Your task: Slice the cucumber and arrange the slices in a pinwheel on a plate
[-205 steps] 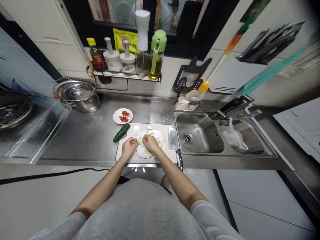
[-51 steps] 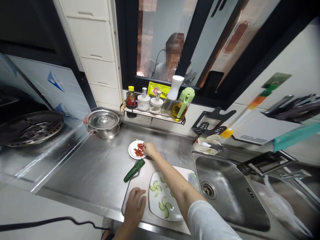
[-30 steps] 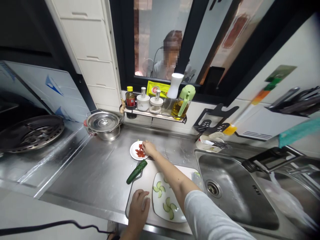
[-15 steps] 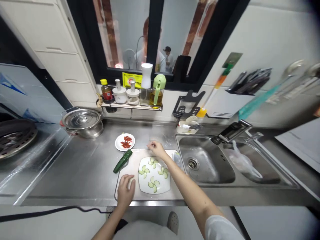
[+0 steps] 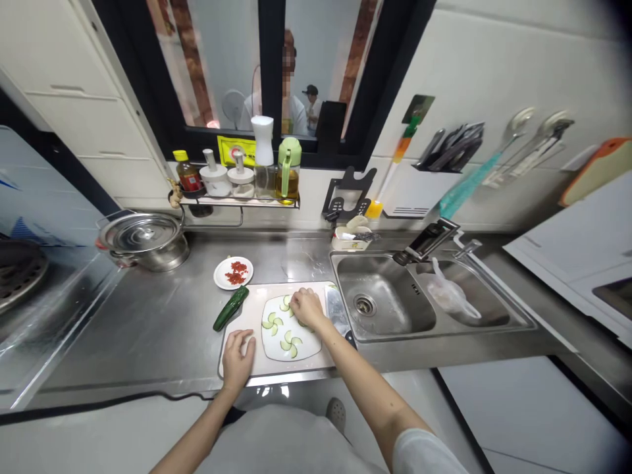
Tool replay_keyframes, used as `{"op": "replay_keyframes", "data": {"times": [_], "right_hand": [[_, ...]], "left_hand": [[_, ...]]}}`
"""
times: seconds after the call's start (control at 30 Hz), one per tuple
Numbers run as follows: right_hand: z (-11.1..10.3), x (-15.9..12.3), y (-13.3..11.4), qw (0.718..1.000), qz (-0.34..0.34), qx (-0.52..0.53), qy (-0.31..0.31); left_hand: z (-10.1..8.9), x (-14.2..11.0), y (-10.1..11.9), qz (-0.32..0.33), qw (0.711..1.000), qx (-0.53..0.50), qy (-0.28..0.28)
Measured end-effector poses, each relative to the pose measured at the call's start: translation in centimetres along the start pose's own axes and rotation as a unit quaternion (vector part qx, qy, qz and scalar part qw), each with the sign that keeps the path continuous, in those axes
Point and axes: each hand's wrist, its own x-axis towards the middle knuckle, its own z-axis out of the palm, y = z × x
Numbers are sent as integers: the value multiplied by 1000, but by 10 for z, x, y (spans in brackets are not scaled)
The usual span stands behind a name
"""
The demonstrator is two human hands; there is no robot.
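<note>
A white square plate with a dark rim lies on a pale cutting board. Thin green-edged cucumber slices are laid on it in several pinwheels. My right hand is over the plate's upper right, fingertips pinched together beside the top pinwheel and hiding part of the slices; whatever is between them is too small to make out. My left hand rests on the board's left side, fingers loosely apart, holding nothing. A piece of cucumber lies across the board's upper left corner. Behind it, a small white plate carries chopped red bits.
On the board's right side lies a knife. Further right is a double sink with a faucet and a plastic bag. A lidded steel pot stands left. Condiment bottles line a wall shelf.
My right hand has come from behind the plate down over its upper right. My left hand stays by the board's left side. The view has shifted to the right.
</note>
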Motion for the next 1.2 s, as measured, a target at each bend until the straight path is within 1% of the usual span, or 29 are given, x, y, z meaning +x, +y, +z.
{"op": "replay_keyframes", "data": {"times": [0.17,0.4,0.53,0.77,0.93,1.07,1.2], "right_hand": [[8,1,-3,999,9,-33,-13],[12,-1,0,998,1,-63,-2],[13,0,1,998,-1,-64,-3],[16,-2,2,999,-4,-43,19],[17,-3,2,998,-14,-52,23],[16,-3,2,997,-16,-57,40],[6,1,-1,996,-5,-35,80]], "left_hand": [[-1,0,2,0,1000,1,7],[0,-1,3,-7,1000,0,13],[0,-1,5,-11,1000,-6,12],[-1,-1,8,-10,1000,-19,14],[-1,-1,8,-18,999,-28,9],[-1,-1,9,-21,999,-34,10],[-1,0,10,-23,999,-36,12]]}}
